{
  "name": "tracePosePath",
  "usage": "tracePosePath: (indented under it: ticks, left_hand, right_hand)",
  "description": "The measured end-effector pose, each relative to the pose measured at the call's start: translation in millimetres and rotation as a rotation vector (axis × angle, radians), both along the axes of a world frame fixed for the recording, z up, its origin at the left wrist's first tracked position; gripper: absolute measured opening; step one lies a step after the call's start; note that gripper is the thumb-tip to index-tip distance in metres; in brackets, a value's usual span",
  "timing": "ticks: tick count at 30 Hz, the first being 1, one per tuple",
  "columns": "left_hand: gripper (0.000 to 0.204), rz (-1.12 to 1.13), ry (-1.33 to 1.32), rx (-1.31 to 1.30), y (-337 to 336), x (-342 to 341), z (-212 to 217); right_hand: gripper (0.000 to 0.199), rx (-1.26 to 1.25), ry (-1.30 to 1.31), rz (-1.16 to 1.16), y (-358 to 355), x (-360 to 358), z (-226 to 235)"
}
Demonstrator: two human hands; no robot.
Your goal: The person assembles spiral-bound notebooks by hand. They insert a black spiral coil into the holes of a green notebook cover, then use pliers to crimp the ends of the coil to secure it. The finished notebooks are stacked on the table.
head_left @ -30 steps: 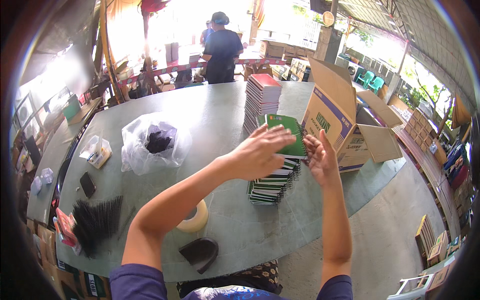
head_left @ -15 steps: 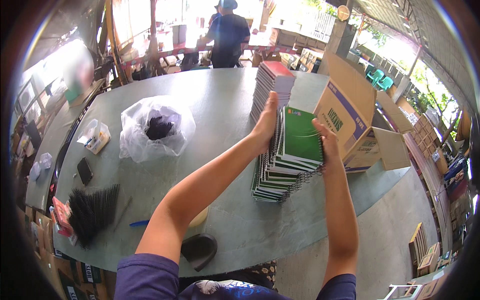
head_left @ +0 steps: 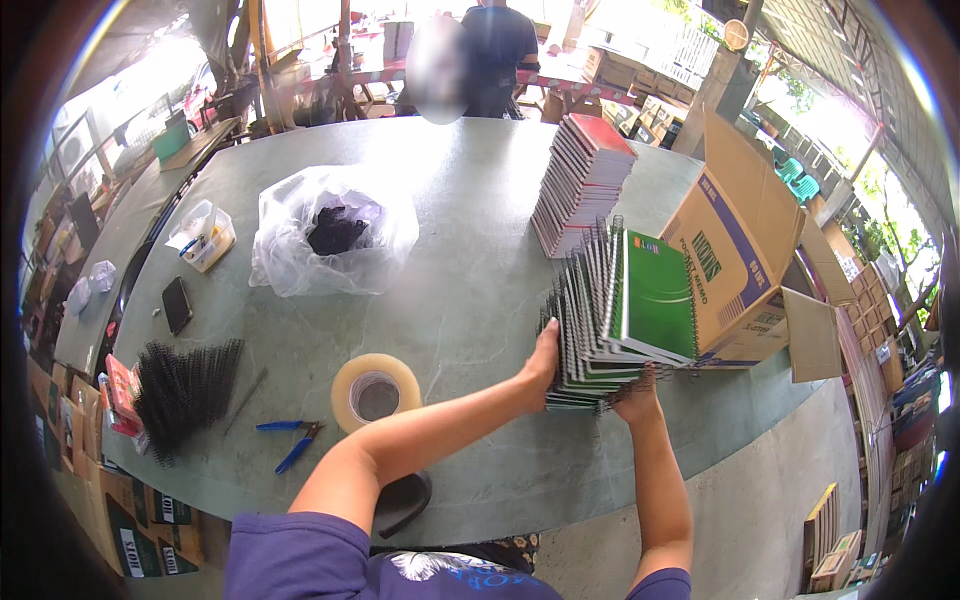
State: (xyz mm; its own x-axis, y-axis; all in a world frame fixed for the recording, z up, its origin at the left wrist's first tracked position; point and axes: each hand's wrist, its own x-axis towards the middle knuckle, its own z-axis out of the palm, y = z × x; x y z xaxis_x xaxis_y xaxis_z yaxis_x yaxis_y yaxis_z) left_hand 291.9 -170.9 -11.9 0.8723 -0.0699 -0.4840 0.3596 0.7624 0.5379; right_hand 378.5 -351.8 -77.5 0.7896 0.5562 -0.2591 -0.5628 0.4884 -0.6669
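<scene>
Clasping green notebooks (head_left: 640, 305), the left hand (head_left: 541, 364) and right hand (head_left: 637, 400) share one grip (red notebooks (head_left: 583, 188) stand on the far side).

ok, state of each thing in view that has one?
Green spiral notebooks: stacked unevenly
Left hand: gripping the notebooks' left side
Right hand: at their lower right, grip partly hidden
Red-covered notebooks: stacked, untouched
Carton: flaps open
Plastic bag: open, black contents showing
Plastic tub: open, items inside
Tape roll: lying flat
Blue-handled pliers: handles spread
Phone: lying flat
Black spiral wires: loosely bunched
</scene>
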Motion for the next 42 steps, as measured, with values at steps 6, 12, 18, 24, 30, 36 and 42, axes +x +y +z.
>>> tracePosePath:
  ticks: [6, 12, 18, 24, 30, 36, 42]
  left_hand:
    - [0.068, -0.001, -0.119, -0.043, -27.6, 36.6, -17.6]
    - [0.08, -0.074, -0.049, 0.507, -4.4, 43.8, -14.0]
    - [0.084, 0.122, -0.61, 0.424, -9.0, 58.9, 74.9]
    - [0.09, -0.045, -0.233, 0.534, -21.9, 59.5, 140.7]
    - [0.082, -0.021, -0.313, 0.547, -32.4, 49.0, 166.9]
    - [0.078, -0.123, -0.349, 0.319, -46.6, 65.4, 135.2]
    - [0.094, -0.118, -0.435, 0.226, -65.8, 39.8, 143.9]
  right_hand:
    - [0.051, -0.036, 0.102, -0.109, -25.1, 37.5, 1.7]
    - [0.07, 0.211, -0.08, 0.1, -44.3, 37.0, 110.2]
    - [0.055, -0.494, -0.57, -0.078, -8.3, 38.3, 191.5]
    - [0.038, -0.384, -0.236, 0.07, -4.6, 57.6, 203.6]
    - [0.038, -0.296, -0.214, -0.077, -15.8, 42.4, 209.5]
    - [0.047, -0.179, -0.451, -0.123, -36.6, 36.4, 186.7]
    - [0.045, -0.099, -0.431, -0.186, -43.8, 1.1, 197.8]
